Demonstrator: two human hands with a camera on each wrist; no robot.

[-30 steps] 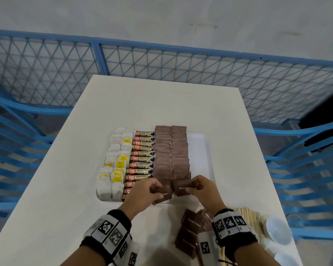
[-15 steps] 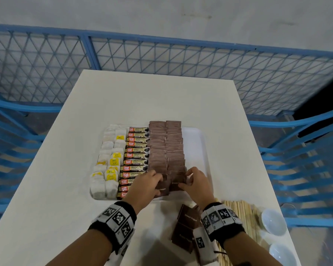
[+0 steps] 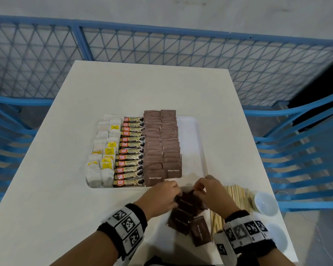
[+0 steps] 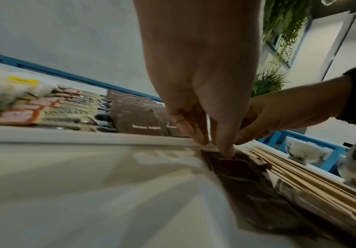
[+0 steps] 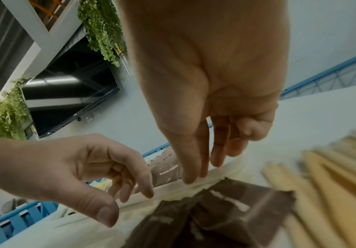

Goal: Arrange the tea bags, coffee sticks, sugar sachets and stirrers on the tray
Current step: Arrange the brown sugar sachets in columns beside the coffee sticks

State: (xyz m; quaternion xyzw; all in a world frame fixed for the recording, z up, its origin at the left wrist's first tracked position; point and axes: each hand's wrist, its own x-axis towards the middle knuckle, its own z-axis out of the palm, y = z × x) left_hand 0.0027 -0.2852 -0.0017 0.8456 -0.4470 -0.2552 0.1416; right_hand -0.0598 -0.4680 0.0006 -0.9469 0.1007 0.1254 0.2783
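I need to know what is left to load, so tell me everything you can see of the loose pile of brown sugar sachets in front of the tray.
The loose brown sugar sachets are flat, dark brown paper-like packets with small pale lettering. They lie overlapping and skewed on the white table, just off the tray's near edge and left of the wooden stirrers. Their exact number is unclear. The left hand and right hand reach down onto the far end of the pile; in the left wrist view one left fingertip touches the top packet.

Stirrers (image 5: pixel 329 176) blurred; loose sachets (image 3: pixel 188 210) partly hidden under hands.
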